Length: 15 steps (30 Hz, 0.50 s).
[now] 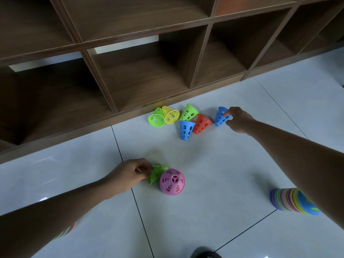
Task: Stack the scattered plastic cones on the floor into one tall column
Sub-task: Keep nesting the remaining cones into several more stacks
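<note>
Both hands are working: our left hand [128, 175] is pinching a near green cone [156, 174], our right hand [239, 119] is gripping a far blue cone [220, 116], gathering them for stacking.

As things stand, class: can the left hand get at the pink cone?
Probably yes: the pink cone stands close to the left hand, but that hand grips a green cone lying between them and would need to free itself first.

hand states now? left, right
Left hand: grips the near green cone.
Right hand: grips the far-right blue cone.
</note>
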Tool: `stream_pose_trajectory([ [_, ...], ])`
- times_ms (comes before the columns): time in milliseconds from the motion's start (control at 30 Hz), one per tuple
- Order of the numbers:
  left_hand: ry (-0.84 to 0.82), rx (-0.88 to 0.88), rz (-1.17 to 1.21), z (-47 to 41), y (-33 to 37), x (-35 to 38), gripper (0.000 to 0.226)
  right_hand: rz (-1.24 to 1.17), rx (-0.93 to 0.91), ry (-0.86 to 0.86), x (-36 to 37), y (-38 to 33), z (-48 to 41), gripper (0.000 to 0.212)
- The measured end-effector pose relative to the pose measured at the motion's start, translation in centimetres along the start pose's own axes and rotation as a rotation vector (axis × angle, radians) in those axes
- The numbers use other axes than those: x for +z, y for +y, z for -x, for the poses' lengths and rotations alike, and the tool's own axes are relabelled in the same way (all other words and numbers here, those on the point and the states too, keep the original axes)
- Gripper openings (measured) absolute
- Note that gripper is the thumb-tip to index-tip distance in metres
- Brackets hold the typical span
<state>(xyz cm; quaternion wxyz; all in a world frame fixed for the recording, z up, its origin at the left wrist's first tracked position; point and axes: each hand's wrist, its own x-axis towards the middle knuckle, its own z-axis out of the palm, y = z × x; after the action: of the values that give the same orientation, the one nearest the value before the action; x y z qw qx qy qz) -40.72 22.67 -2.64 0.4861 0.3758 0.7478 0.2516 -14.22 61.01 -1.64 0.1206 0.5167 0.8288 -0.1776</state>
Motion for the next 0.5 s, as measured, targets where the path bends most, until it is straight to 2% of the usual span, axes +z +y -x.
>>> stream_pose_trajectory([
  [200,0.091,0.038,0.074,0.1,0.6,-0.8,0.01,-0.11,0.035,0.044,0.9,-0.1,1.9,0.033],
  [500,0.207,0.17,0.337,1.3,4.6,-3.0,0.007,-0.401,-0.019,0.305,1.4,-3.3,8.9,0.015],
])
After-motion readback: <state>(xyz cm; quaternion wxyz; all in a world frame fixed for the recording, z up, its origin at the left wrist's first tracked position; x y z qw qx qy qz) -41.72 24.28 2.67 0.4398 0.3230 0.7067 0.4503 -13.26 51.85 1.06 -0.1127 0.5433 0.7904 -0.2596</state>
